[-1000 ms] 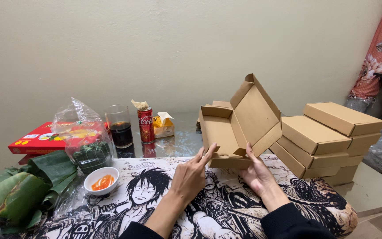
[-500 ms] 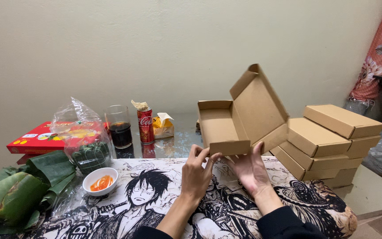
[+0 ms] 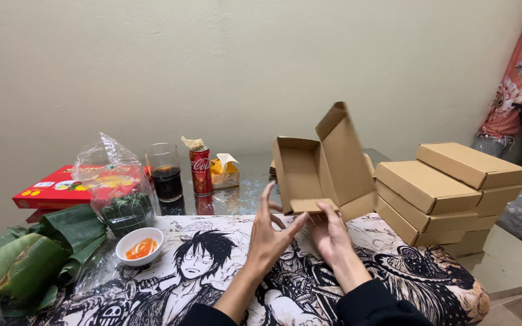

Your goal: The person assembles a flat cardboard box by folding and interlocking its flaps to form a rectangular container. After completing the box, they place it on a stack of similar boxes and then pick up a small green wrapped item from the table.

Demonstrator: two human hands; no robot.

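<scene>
Right above the black-and-white cartoon-print cloth [image 3: 212,271] you're holding up a half-folded brown cardboard mailer box [image 3: 318,169], its lid flap standing up and tilting back toward the wall. So this looks like the folding-up stage, and the box is sitting in the air just left of the stack of finished brown cardboard boxes [image 3: 448,193].

Your left hand [image 3: 271,232] is hanging just below the box's front edge with the fingers spread wide, and only the fingertips are coming near the front wall. Your right hand [image 3: 331,232] is cupping under the bottom right corner, with the fingers pressing up against the underside. I can't tell how tight that grip is, though.

My take: you're balancing the thing more than holding it. I'd be bringing the left fingers together and flat against the front wall, so that it's staying square while the side tabs are going in. Resting the base on the cloth would help, too. Folding in mid-air is where corrugated walls are bowing out and creases are going crooked.

Watch your elbow room as well. Left of the box there's a glass of dark drink [image 3: 165,172], a red soda can [image 3: 200,171] and a small white bowl of orange sauce [image 3: 140,246]. That's all spillable stuff.
</scene>
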